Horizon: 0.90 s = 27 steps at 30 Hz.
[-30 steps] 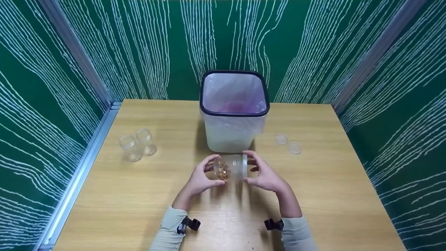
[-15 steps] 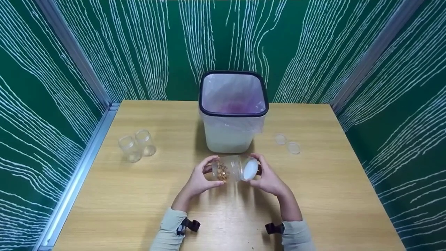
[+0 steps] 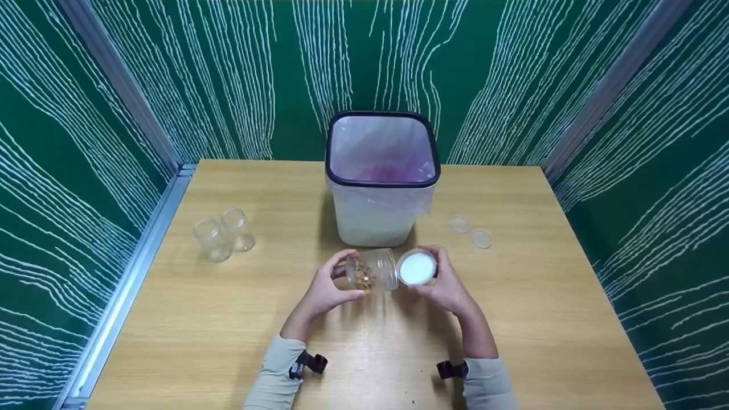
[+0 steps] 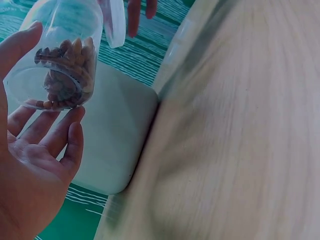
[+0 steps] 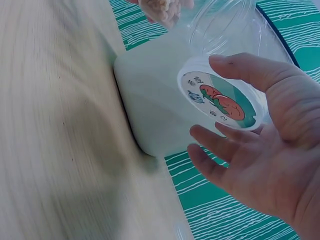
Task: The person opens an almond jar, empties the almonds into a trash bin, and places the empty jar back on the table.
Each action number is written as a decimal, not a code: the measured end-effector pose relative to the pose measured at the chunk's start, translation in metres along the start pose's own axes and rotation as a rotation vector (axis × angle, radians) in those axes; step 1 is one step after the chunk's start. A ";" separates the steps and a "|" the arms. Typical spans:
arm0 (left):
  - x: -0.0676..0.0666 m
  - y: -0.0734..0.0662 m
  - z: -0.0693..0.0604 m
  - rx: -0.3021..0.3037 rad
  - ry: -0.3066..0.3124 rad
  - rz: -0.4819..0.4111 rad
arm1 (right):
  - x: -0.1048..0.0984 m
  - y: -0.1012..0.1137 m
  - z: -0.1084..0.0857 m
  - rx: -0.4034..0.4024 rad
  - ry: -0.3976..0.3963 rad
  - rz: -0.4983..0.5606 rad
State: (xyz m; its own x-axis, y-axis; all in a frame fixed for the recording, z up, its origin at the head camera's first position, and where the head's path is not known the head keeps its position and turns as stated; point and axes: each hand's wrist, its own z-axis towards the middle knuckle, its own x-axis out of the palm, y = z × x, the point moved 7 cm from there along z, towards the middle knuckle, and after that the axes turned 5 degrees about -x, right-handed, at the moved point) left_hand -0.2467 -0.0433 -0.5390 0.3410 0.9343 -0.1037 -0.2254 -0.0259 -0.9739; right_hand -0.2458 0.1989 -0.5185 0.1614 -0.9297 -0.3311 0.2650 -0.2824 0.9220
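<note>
A clear plastic jar (image 3: pixel 380 269) lies tipped on its side in the air, its open mouth facing right. Small brown nuts or similar pieces (image 3: pixel 363 275) are heaped near its base. Around that base end, my left hand (image 3: pixel 328 289) grips the jar with thumb and fingers, as the left wrist view also shows (image 4: pixel 50 150). My right hand (image 3: pixel 445 285) holds a round white lid (image 3: pixel 417 268) by its rim, just beside the jar's mouth. In the right wrist view the printed outer face of the lid (image 5: pixel 220 100) shows tomato-like drawings.
Right behind the hands stands a white bin (image 3: pixel 373 219) with a black rim and a plastic liner. Two clear jars (image 3: pixel 214 242) stand at the left of the wooden table (image 3: pixel 273 216). Two clear discs (image 3: pixel 481 238) lie to the right of the bin. Green walls enclose the table.
The lid has come off the jar's mouth. My right hand has moved slightly right and turned the lid's white inner face toward the head camera. My left hand has stayed nearly still.
</note>
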 end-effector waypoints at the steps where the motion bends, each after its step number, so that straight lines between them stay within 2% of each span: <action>1: 0.000 -0.001 0.000 0.006 0.001 0.002 | -0.002 -0.001 0.000 0.007 -0.016 -0.007; 9: 0.000 -0.004 0.000 0.042 0.011 -0.008 | -0.016 -0.013 -0.002 0.042 -0.103 -0.004; 17: -0.001 0.000 -0.003 0.022 0.007 -0.010 | -0.032 -0.061 -0.005 0.136 -0.196 -0.057; 23: -0.001 0.001 -0.003 0.012 0.001 -0.021 | -0.039 -0.068 -0.011 0.181 -0.280 0.028; 27: 0.001 0.001 -0.003 0.011 0.004 -0.026 | -0.044 -0.069 -0.014 0.191 -0.340 0.016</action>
State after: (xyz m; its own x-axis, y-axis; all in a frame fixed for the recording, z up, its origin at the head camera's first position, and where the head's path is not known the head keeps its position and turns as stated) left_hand -0.2439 -0.0436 -0.5402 0.3505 0.9332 -0.0792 -0.2262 0.0023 -0.9741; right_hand -0.2579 0.2628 -0.5702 -0.1683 -0.9506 -0.2607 0.0779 -0.2765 0.9579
